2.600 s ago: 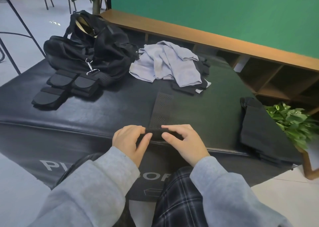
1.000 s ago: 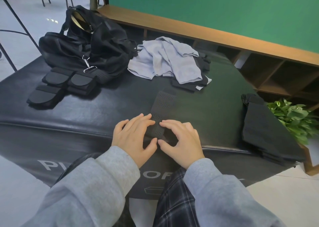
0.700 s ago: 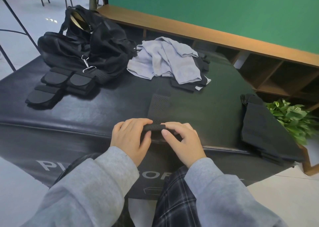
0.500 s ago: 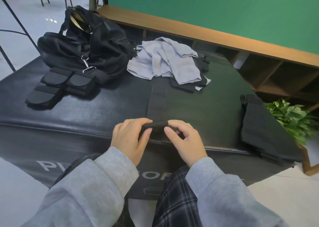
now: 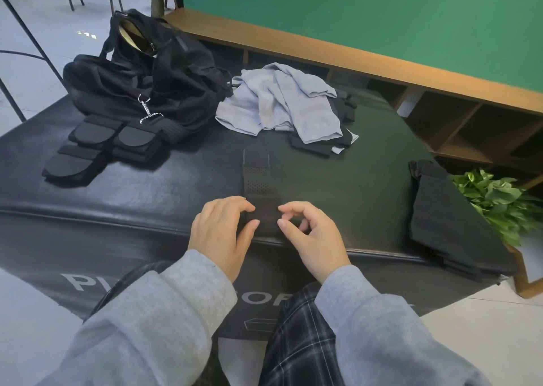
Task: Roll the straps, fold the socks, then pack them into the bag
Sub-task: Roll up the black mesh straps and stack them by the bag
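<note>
A black perforated strap (image 5: 256, 180) lies lengthwise on the black padded mat (image 5: 338, 186), its near end wound into a short roll between my hands. My left hand (image 5: 219, 233) curls over the roll's left end, thumb at its front. The thumb and index finger of my right hand (image 5: 313, 234) pinch the roll's right end, and the other fingers are curled above the mat. An open black bag (image 5: 141, 71) sits at the far left. Grey socks (image 5: 279, 100) lie piled on black socks (image 5: 323, 146) at the back centre.
Several black padded pieces (image 5: 97, 145) lie in front of the bag, next to its metal clip (image 5: 148, 112). A folded black cloth (image 5: 446, 212) hangs over the mat's right edge, beside a green plant (image 5: 499, 197). A wooden bench with shelves (image 5: 382, 62) runs behind.
The roll has grown and moved away from me, so the flat part of the strap is shorter. My right hand's fingers have lifted and now pinch the roll's end.
</note>
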Demonstrator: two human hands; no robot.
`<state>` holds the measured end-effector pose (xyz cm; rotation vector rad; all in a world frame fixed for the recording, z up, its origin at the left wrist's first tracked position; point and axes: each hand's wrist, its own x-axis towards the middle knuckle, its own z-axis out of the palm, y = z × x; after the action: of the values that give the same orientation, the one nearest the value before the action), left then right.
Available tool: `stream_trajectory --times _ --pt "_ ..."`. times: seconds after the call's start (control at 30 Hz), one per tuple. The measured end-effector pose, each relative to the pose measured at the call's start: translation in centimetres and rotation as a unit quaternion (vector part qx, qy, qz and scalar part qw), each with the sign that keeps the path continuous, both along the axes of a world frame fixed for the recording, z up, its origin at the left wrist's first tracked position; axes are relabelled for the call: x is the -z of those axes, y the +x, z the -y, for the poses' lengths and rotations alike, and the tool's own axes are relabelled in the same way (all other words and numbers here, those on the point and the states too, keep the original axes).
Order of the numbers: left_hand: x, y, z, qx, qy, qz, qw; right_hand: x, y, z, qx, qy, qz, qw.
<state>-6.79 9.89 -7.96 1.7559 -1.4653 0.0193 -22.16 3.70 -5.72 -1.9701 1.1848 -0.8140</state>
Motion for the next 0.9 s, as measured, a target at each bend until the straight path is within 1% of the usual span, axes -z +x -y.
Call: stream_trajectory --times 0.07,0.13,0.33,0.4,0.47,0.63,0.73,0.9 --pt "0.40 0.18 0.12 -0.002 -0.022 0.028 0.999 -0.17 0.04 -0.05 -0.003 -0.010 -0.022 1.000" --pt "0.50 0.20 0.11 -0.009 -0.012 0.031 0.999 -0.23 0.12 -0.05 -0.003 -0.019 -0.039 0.999" --pt "0.59 0.14 0.06 0.009 0.057 0.074 0.996 -0.11 0.33 0.06 0.003 -0.044 -0.075 0.996" --pt "0.51 0.04 0.04 0.011 0.068 0.086 0.994 -0.09 0.34 0.01 0.001 -0.049 -0.080 0.996" --pt "0.49 -0.03 -0.03 0.013 0.069 0.084 0.994 -0.19 0.37 -0.13 -0.009 -0.051 -0.092 0.994" --pt "0.53 0.00 -0.02 0.011 0.046 0.081 0.996 -0.22 0.34 -0.11 -0.033 -0.069 -0.152 0.985" --pt "0.56 -0.02 -0.02 0.003 0.023 0.080 0.997 -0.11 0.24 -0.04 -0.030 -0.080 -0.149 0.985" --pt "0.48 0.13 -0.08 -0.012 0.008 0.031 0.999 -0.35 0.09 -0.18 -0.026 -0.063 -0.122 0.990"
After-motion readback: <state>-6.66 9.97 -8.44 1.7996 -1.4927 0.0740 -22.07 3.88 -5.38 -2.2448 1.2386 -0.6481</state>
